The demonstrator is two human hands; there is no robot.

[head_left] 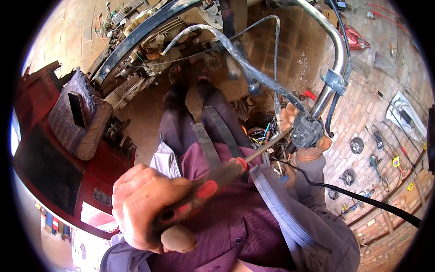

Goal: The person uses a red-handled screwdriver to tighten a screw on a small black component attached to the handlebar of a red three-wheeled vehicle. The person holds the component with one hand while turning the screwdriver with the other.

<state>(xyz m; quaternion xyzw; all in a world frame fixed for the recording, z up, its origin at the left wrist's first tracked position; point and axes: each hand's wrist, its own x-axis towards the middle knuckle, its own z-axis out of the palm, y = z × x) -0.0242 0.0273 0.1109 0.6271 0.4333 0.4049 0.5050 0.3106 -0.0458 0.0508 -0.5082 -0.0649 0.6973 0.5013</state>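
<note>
My left hand (145,204) is wrapped around the red and black handle of a screwdriver (206,187). Its long metal shaft points up and right, and the tip meets the left side of a black switch housing (306,131). That housing sits at the lower end of a chrome handlebar (339,50). My right hand (311,155) grips the housing from below and behind, thumb on its right and fingers at its upper left; part of this hand is hidden. A thick taped wiring harness (267,81) runs into the housing's top. Whether the tip sits in a screw cannot be made out.
A dark frame with mechanical parts (154,41) stands at the upper left. On the left, a phone (77,109) lies on a cloth-covered pad over red bodywork (90,179). A black cable (358,196) crosses at right. Tools and round parts (357,145) lie on the brick floor.
</note>
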